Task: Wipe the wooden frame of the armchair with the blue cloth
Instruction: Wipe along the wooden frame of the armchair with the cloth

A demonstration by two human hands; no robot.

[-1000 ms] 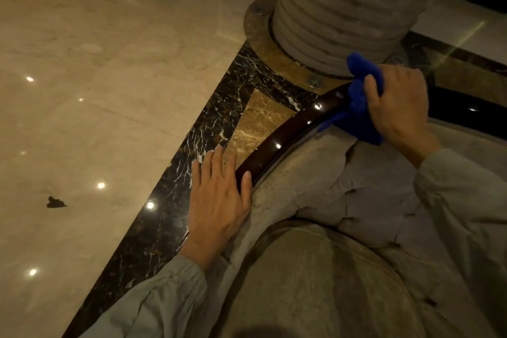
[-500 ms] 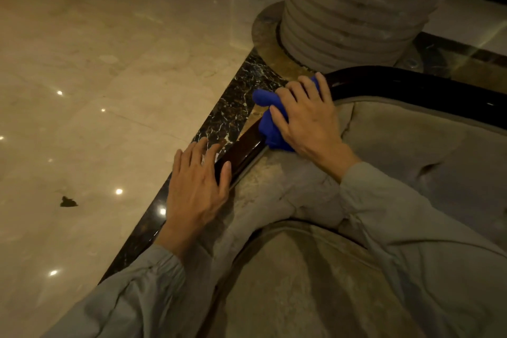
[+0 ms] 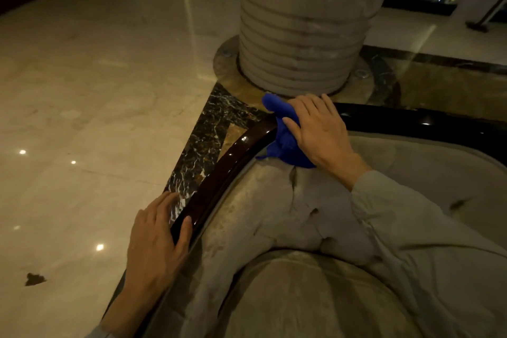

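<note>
My right hand (image 3: 318, 132), fingers curved, presses the blue cloth (image 3: 285, 145) on the wooden frame (image 3: 219, 173) at its curved corner; my left hand (image 3: 156, 244) grips the frame, thumb on top.

Glossy beige marble floor (image 3: 96, 90) spreads toward ten o'clock; a ribbed grey stone column (image 3: 301, 44) stands at twelve, ringed by dark veined marble inlay (image 3: 208, 140).

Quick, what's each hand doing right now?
Left hand: grips the dark glossy wooden frame.
Right hand: holds the crumpled blue cloth against that frame.
</note>
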